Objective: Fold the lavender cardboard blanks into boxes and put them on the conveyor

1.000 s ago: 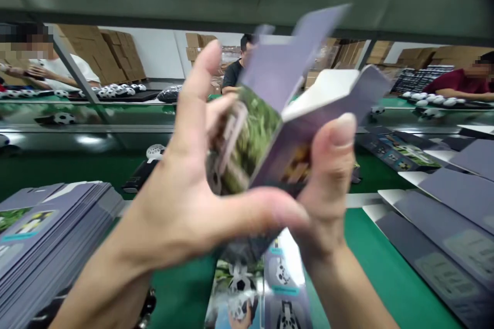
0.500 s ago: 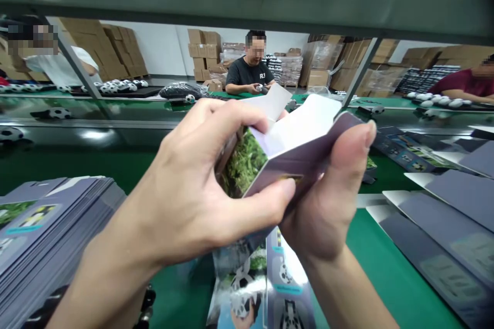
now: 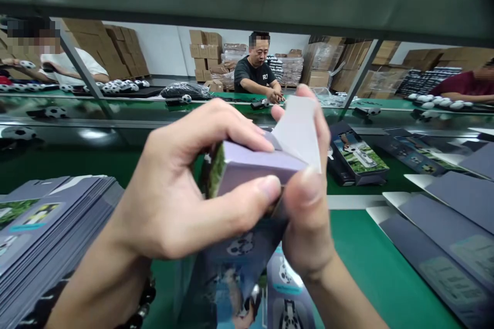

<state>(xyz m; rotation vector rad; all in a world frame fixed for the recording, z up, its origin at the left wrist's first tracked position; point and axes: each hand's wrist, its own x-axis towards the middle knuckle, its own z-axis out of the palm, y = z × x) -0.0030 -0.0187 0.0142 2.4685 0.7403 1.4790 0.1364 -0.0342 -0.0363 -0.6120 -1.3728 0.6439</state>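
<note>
My left hand (image 3: 170, 190) wraps around a purple cardboard box (image 3: 250, 164) with printed football pictures, fingers over the top and thumb along the near edge. A purple panel lies folded across part of the top. My right hand (image 3: 309, 211) closes on the right end, its thumb pressed near a pale flap (image 3: 297, 126) that stands up between thumb and fingers. The box is tilted in front of me. Beneath it, a printed carton (image 3: 289, 282) lies on the green work surface (image 3: 363, 257). The inside of the box is hidden.
A tall stack of flat cartons (image 3: 57, 231) stands at left; overlapping flat cartons (image 3: 436, 247) lie at right. A closed box (image 3: 358, 157) sits beyond them. Across the line, small footballs (image 3: 123, 86) lie near co-workers. A metal beam (image 3: 247, 23) crosses overhead.
The box has turned, and its left top now shows a purple panel where white flaps stood open. My right fingers have come up behind the remaining pale flap.
</note>
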